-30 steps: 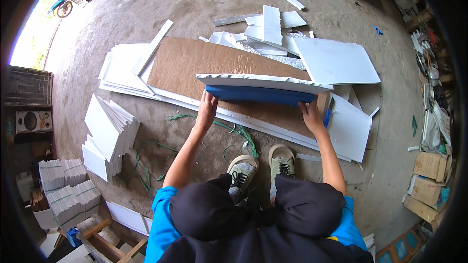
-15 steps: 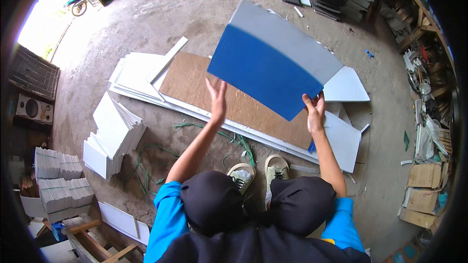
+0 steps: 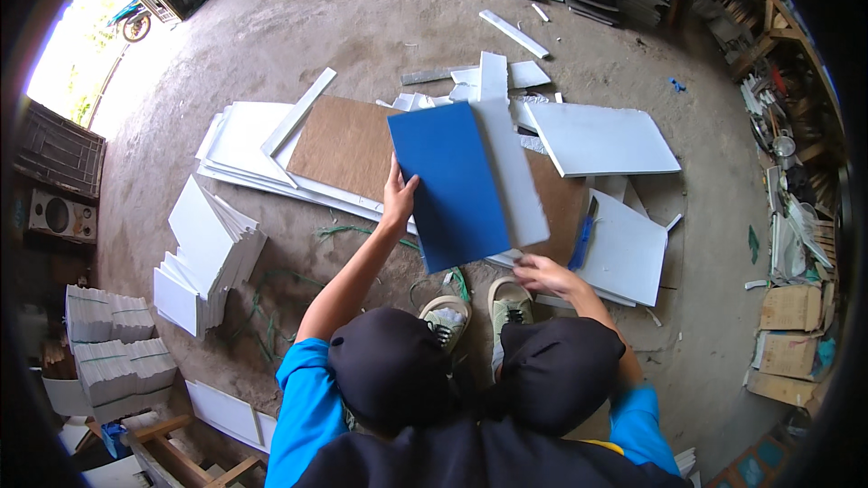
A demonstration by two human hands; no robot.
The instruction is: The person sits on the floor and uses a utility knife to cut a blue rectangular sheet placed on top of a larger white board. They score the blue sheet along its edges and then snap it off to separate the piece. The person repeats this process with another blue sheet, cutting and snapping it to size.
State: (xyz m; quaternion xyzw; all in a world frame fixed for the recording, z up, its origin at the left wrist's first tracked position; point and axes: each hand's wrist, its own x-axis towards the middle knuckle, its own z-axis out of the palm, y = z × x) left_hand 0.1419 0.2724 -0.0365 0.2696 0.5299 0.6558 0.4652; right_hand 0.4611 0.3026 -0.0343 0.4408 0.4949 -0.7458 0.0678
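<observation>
A blue board [image 3: 452, 185] stands tilted in front of me, with a pale grey panel [image 3: 513, 181] showing along its right side. Whether the two are joined is hard to tell. My left hand [image 3: 396, 197] grips the blue board by its left edge, thumb on the front face. Just below the grey panel's lower right corner is my right hand [image 3: 550, 276], its fingers bent and smeared by motion. Behind the board lies a brown wooden board [image 3: 339, 145] on a stack of white sheets. A narrow blue object [image 3: 583, 237] rests near its right end.
White panels [image 3: 606, 140] and offcuts lie beyond and to the right. A leaning bundle of white sheets [image 3: 203, 253] and tied stacks [image 3: 117, 361] are at left. Green string [image 3: 271, 307] trails on the floor. Cardboard boxes [image 3: 791, 343] line the right side.
The blue board has turned more upright and come nearer. My left hand now grips its left edge; my right hand has left its right corner and moved down and left.
</observation>
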